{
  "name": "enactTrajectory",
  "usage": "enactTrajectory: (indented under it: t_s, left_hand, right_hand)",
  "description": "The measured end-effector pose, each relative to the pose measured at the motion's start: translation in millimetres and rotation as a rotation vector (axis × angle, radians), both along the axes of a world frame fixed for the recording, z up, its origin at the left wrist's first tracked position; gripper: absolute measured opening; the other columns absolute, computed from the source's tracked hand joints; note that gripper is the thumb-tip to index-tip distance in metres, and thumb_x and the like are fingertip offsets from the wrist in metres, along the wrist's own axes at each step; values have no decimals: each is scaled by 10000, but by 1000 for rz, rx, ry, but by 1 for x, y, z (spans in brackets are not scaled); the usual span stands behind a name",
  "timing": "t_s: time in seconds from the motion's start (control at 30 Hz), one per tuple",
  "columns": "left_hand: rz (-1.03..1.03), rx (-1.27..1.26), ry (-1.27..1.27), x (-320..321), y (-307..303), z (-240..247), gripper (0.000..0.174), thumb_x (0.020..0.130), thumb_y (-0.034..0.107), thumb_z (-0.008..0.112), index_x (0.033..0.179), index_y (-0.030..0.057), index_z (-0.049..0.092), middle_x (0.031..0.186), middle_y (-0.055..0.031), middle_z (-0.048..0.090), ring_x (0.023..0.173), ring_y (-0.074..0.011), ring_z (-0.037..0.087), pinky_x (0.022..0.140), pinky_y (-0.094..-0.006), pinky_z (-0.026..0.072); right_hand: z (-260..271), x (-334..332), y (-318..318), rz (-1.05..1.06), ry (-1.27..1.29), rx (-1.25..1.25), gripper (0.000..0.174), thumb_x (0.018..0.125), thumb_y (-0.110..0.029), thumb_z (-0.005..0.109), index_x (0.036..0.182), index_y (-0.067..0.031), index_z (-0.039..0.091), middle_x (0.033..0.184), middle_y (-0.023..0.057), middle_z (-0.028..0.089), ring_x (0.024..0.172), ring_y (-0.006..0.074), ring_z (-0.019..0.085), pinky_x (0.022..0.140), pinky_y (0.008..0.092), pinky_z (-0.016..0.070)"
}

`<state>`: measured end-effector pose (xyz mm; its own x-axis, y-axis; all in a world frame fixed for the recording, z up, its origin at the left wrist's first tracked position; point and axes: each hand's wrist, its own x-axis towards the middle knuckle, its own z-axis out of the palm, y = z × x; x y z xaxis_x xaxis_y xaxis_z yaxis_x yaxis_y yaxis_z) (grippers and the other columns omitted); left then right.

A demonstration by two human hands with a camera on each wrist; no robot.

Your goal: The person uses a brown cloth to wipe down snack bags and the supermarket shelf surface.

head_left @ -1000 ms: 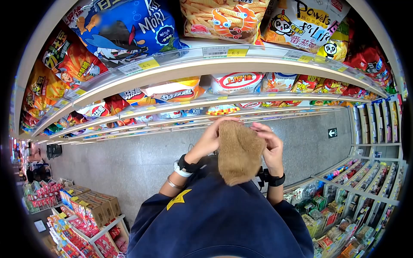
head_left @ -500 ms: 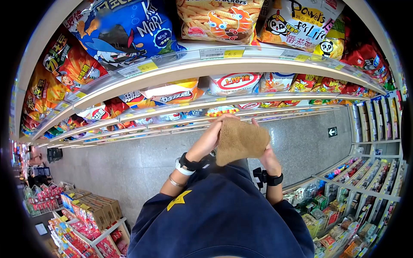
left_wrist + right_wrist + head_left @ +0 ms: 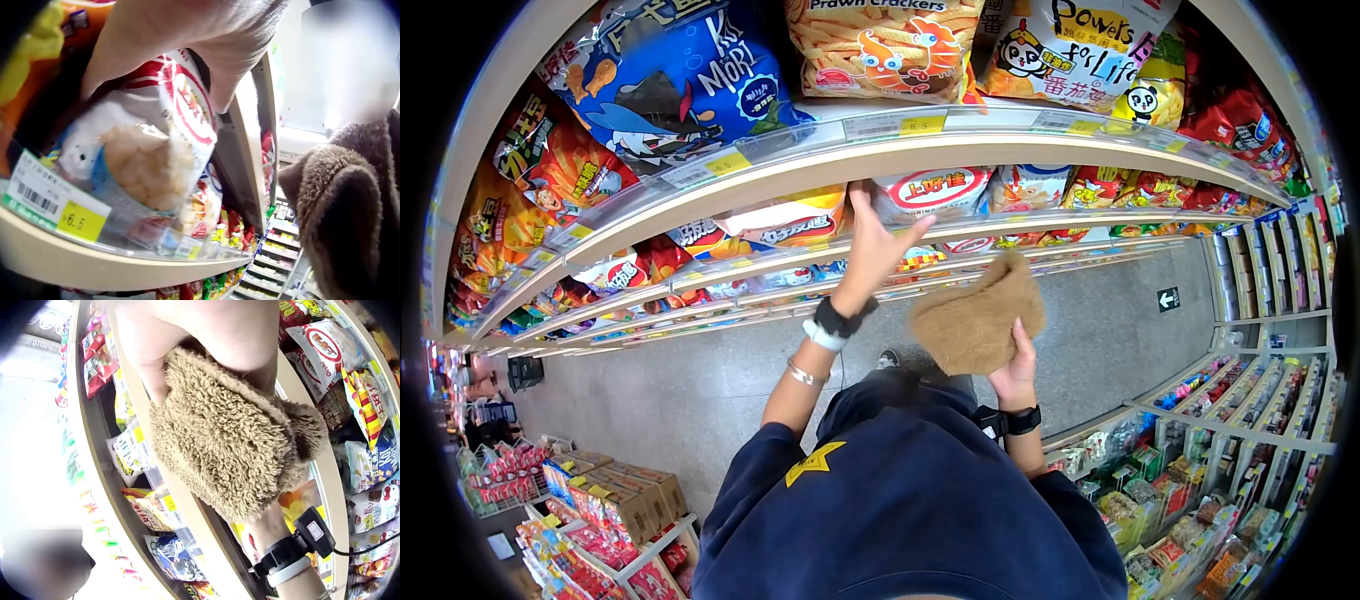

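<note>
A brown fluffy cloth [image 3: 968, 325] hangs folded from my right hand [image 3: 1016, 372], which pinches its edge between thumb and fingers. In the right wrist view the cloth's shaggy pile [image 3: 219, 434] covers part of that hand. My left hand [image 3: 875, 248] reaches to the second shelf with its thumb spread wide from its fingers. It is right at a white bag of shrimp flakes [image 3: 933, 188] with a red oval logo. Seen from the left wrist, thumb and fingers span the upper part of this snack bag [image 3: 147, 165]; the fingertips are hidden behind it.
Large snack bags, among them a blue one [image 3: 685, 85] and prawn crackers [image 3: 890, 55], fill the top shelf, whose edge [image 3: 920, 155] overhangs the second. Stacked cartons [image 3: 625, 490] stand behind at left. Racks of packets [image 3: 1200, 480] stand at right, above grey floor [image 3: 1100, 320].
My left hand has let go of the cloth and moved up and left to the shrimp flakes bag. The right hand keeps the cloth, now lower and drooping.
</note>
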<state>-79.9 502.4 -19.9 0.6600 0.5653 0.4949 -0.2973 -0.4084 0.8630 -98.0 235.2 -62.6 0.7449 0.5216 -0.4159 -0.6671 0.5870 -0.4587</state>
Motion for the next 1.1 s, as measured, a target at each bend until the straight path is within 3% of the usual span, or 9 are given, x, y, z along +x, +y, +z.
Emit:
enactTrajectory:
  t_s: [0.1,0.23,0.27,0.4,0.53,0.67,0.97,1.07,1.1]
  left_hand:
    - [-66,29,163,14,22,-5,966,705,304,854,1383,-56,267,1388,-233,375,1298,-280,382,1101,-356,288]
    - [-115,14,221,22,32,-3,804,693,348,856,1255,-62,454,1243,-215,525,1120,-292,533,997,-352,401]
    - [-96,70,194,22,29,1,770,688,349,858,1221,-61,483,1177,-201,564,1054,-287,566,963,-359,428]
    - [133,404,143,23,8,-2,780,698,293,861,1259,-44,437,1212,-186,516,1114,-257,529,976,-366,420]
    - [-211,-91,57,23,1,-20,904,693,183,866,1343,-11,268,1269,-184,456,1209,-234,464,1038,-358,377]
    - [-130,-98,9,16,-7,-15,914,676,164,872,1341,-8,269,1285,-179,448,1204,-235,482,1031,-346,389]
    - [21,182,164,16,9,-3,740,599,310,909,1139,-22,527,1077,-190,593,1028,-308,591,893,-385,478]
    - [-5,123,197,10,5,13,716,596,302,913,1122,-18,547,1082,-178,599,1012,-280,603,883,-375,487]
    - [-92,16,172,13,9,8,747,629,235,907,1190,-37,495,1132,-146,592,1055,-211,589,920,-331,480]
  right_hand:
    - [3,-2,-14,-97,-70,115,547,945,-282,577,1407,-54,392,1415,133,460,1298,322,436,1082,507,347]
    - [-2,-5,-26,-203,-126,122,589,955,-351,543,1437,-72,351,1450,127,418,1319,327,409,1093,510,331]
    - [-3,-5,-28,-225,-101,147,599,951,-363,547,1439,-79,348,1451,127,417,1319,329,407,1093,516,328]
    - [-3,-5,-31,-280,-77,126,635,936,-409,559,1446,-98,342,1454,128,409,1319,337,403,1093,536,316]
    - [-4,-4,-36,-313,-84,149,642,936,-412,559,1446,-92,338,1451,129,411,1319,336,402,1093,533,317]
    - [1,-3,-36,-336,-95,129,632,938,-395,561,1445,-89,339,1452,129,411,1323,331,400,1096,531,316]
    - [4,5,-33,-301,-84,143,588,953,-345,554,1434,-74,352,1443,119,425,1318,322,411,1095,519,326]
    - [22,17,-24,-253,-116,-28,571,953,-308,569,1423,-53,367,1432,106,442,1301,298,436,1080,470,361]
    - [27,30,-17,-227,-137,-101,565,952,-290,577,1419,-45,372,1428,100,447,1294,286,446,1074,450,374]
